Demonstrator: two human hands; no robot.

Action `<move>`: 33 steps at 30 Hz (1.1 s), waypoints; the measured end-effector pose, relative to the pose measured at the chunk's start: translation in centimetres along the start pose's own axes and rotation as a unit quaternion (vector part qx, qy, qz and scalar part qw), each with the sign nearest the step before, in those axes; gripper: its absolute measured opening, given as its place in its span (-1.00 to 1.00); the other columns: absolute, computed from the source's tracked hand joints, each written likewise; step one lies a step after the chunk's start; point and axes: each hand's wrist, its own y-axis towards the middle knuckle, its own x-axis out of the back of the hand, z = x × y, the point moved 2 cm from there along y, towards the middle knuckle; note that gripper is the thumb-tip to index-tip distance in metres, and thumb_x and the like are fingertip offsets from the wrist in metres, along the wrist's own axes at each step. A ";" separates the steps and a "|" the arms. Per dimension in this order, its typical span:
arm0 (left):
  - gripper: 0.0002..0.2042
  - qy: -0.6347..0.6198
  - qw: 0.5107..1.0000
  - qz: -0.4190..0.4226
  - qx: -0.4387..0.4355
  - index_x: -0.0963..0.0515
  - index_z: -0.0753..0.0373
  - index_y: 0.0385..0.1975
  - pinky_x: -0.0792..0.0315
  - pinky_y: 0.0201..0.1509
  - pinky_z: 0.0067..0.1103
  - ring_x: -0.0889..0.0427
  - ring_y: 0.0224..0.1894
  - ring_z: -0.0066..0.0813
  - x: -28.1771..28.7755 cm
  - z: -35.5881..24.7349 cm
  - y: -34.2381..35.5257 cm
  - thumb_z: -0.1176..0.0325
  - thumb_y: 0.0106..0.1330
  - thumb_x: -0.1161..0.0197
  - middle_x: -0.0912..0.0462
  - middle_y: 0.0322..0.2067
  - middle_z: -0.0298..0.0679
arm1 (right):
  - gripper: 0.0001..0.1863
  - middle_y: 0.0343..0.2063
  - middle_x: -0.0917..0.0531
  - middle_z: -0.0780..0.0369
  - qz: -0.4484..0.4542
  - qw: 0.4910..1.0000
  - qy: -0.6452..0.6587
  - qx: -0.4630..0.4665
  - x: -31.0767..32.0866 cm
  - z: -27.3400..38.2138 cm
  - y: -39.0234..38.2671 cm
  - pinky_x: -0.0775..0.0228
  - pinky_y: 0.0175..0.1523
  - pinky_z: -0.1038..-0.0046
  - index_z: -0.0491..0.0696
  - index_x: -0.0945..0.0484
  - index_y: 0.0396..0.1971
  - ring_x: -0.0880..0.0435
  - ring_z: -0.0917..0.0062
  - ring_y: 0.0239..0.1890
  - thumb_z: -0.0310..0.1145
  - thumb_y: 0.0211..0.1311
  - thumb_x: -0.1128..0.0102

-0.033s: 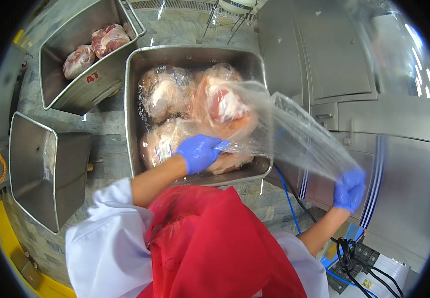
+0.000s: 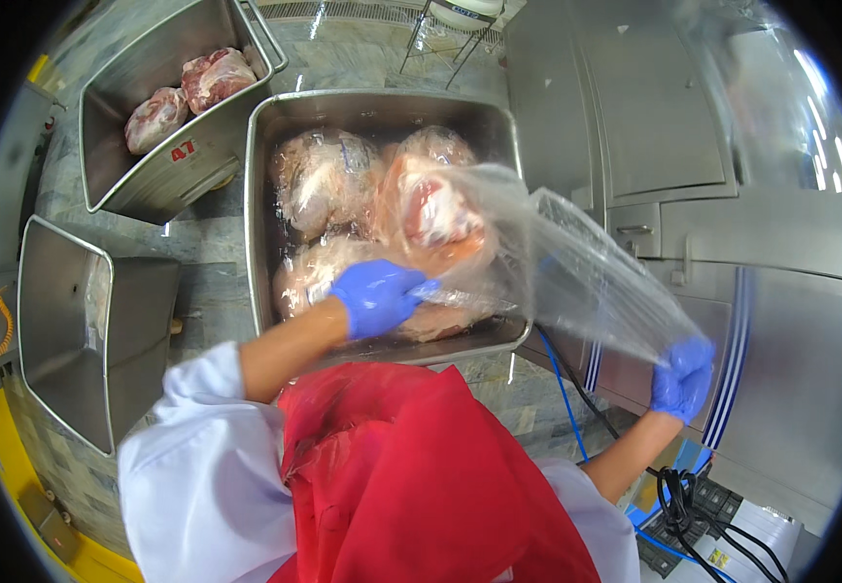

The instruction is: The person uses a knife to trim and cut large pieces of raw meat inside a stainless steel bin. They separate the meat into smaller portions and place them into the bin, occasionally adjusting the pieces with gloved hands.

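Note:
A clear plastic bag [image 2: 596, 277] is stretched between my gloved hands, above the right side of a deep steel tub [image 2: 257, 223]. At the bag's left end sits a piece of raw meat [image 2: 443, 214] with red flesh and white fat. My left hand [image 2: 379, 299], in a blue glove, pinches the bag's near edge over the tub's front. Out past the tub's right wall, my right hand [image 2: 683, 377] is closed round the bag's gathered far end. Several more bagged pieces of meat [image 2: 328, 180] lie in the tub, partly hidden by the bag and my left hand.
At the back left stands a steel bin [image 2: 139, 189] holding two unwrapped pieces of meat [image 2: 217, 80]. Another steel bin [image 2: 110, 291] is left of the tub. Steel cabinets [image 2: 654, 107] line the right side; black cables [image 2: 678, 496] and a blue hose [image 2: 574, 413] run below.
My left hand has shifted slightly left, still pinching the bag's edge. The meat in the bag has turned a little. My right hand stays nearly in place.

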 end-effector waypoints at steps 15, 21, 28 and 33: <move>-0.63 0.166 0.986 -0.016 0.015 -0.58 0.09 -0.52 -0.47 -0.44 -0.20 -0.60 -0.54 0.02 11.1 -4.1 -14.5 -0.04 0.42 -0.16 -0.55 -0.63 -0.08 | -0.63 -0.61 -0.40 0.46 -0.215 0.949 -0.229 0.008 13.7 -3.7 -1.3 -0.34 -0.43 0.52 0.12 -0.40 -0.51 -0.35 0.68 -0.61 -0.10 0.57 0.04; -0.72 0.168 0.949 -0.191 0.184 -0.63 0.18 -0.36 -0.49 -0.34 -0.24 -0.58 -0.44 0.12 15.4 10.2 -12.0 0.10 0.43 -0.21 -0.62 -0.48 0.04 | -0.66 -0.62 -0.38 0.37 0.108 0.963 -0.010 -0.248 0.7 -17.7 4.2 -0.26 -0.31 0.43 0.08 -0.42 -0.52 -0.35 0.56 -0.52 -0.22 0.55 0.09; -0.58 -0.108 0.976 0.118 0.146 -0.65 0.19 -0.05 -0.51 0.04 -0.29 -0.71 -0.11 -0.12 -5.5 2.3 -6.1 -0.06 0.44 -0.14 -0.72 -0.16 -0.02 | -0.47 -0.75 -0.06 0.43 -0.196 0.954 0.151 -0.170 9.9 -8.2 3.8 0.08 -0.56 0.48 0.16 -0.18 -0.69 -0.01 0.65 -0.73 -0.07 0.62 0.21; -0.43 -0.158 0.955 0.250 0.021 -0.65 0.24 -0.13 -0.50 0.03 -0.27 -0.71 -0.13 -0.12 -8.3 -0.9 -3.3 -0.24 0.39 -0.11 -0.73 -0.16 0.00 | -0.49 -0.75 -0.10 0.46 -0.211 0.972 -0.061 -0.076 2.2 -7.1 -3.6 0.11 -0.64 0.51 0.19 -0.18 -0.67 0.00 0.68 -0.76 -0.06 0.63 0.18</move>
